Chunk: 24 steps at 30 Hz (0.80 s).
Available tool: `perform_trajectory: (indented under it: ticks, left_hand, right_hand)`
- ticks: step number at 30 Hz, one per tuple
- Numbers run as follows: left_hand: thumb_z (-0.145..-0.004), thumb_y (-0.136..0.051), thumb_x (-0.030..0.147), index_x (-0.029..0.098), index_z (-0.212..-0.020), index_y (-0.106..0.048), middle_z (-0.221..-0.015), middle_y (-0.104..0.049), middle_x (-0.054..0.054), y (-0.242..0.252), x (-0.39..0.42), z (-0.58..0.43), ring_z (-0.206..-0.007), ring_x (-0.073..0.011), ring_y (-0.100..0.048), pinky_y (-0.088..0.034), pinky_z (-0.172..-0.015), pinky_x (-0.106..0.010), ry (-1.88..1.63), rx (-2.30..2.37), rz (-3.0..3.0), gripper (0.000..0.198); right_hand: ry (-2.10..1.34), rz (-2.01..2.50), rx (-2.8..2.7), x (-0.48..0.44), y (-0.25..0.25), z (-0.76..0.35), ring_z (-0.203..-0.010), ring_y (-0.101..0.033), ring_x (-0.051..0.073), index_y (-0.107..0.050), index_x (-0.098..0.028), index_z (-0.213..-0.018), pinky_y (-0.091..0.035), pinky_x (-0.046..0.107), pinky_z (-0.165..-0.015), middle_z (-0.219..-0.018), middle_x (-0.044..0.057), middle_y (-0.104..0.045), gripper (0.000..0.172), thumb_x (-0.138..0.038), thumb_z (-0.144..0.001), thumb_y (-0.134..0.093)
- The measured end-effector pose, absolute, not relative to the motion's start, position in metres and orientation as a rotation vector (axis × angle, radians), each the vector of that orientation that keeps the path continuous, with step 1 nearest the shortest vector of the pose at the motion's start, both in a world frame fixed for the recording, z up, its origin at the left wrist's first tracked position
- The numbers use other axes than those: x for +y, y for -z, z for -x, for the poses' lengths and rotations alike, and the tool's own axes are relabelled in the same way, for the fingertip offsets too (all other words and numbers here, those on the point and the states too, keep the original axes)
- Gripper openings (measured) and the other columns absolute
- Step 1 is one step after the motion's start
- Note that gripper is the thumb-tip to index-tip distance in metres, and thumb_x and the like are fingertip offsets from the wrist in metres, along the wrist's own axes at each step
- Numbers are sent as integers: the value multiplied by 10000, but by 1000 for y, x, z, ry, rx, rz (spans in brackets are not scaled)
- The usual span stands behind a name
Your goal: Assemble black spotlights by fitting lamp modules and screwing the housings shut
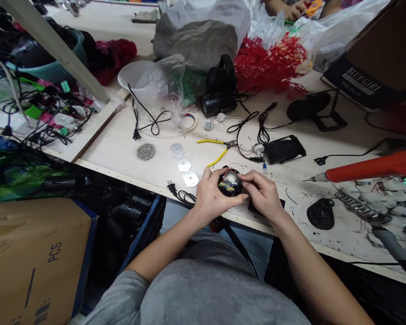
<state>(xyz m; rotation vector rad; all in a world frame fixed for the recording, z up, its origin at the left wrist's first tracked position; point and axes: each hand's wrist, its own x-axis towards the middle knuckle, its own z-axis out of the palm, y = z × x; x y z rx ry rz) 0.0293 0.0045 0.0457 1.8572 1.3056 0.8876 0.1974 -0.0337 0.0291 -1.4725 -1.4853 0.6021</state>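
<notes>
My left hand [213,195] is wrapped round a round black housing [230,182] near the table's front edge. Inside the housing a silvery part, a small board and thin red wires show. The fingertips of my right hand [262,192] are pinched together at the housing's right rim; whatever lies between them is too small to name. Yellow-handled pliers [217,155] lie open just beyond my hands. Three metal plates [190,178] form a row to the left, beside a round dish of small screws [145,151].
A red electric screwdriver [372,166] hangs in from the right. Near it are a black cover [320,213] and a soldering iron [392,248]. Black lamps [218,104], cables, red netting [269,63] and a clear tub [138,76] stand farther back. Another person's hand [295,11] is at the top.
</notes>
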Motion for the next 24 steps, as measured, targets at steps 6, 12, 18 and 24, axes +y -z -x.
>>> perform_trajectory:
  ticks: [6,12,18,24]
  left_hand:
    - [-504,-964,471,206,-1197,-653,-995,-575,-14,-43,1,-28,-916,-211,-681,-602,-845,-362,-880,1311,-1896,805]
    - [-528,-957,513,223,-1272,-589,-1038,-576,-25,-38,0,-27,-983,-232,-672,-590,-877,-375,-884,1309,-1915,879]
    - [-613,-907,571,224,-1455,-405,-1147,-581,-74,-29,-7,-29,-1058,-291,-656,-574,-847,-404,-789,1383,-2034,1039]
    - [-688,-818,669,215,-1528,-334,-1100,-574,-77,-25,-13,-27,-1036,-298,-640,-557,-803,-384,-543,1409,-2178,1070]
  right_hand:
    - [-552,1482,-1526,-37,-30,-196,-667,-608,146,-658,-216,-858,-496,274,-645,-733,-9,-635,142,-174,-899,-528]
    - [-475,1511,-1573,-35,-30,-196,-759,-658,166,-684,-226,-962,-527,296,-696,-841,9,-701,196,-179,-912,-500]
    - [-359,1564,-1625,-38,-25,-197,-764,-683,173,-612,-222,-1095,-547,303,-696,-880,19,-714,217,-173,-931,-477]
    - [-249,1563,-1728,-41,-20,-200,-771,-685,181,-578,-221,-1038,-550,301,-688,-879,32,-702,203,-115,-927,-444]
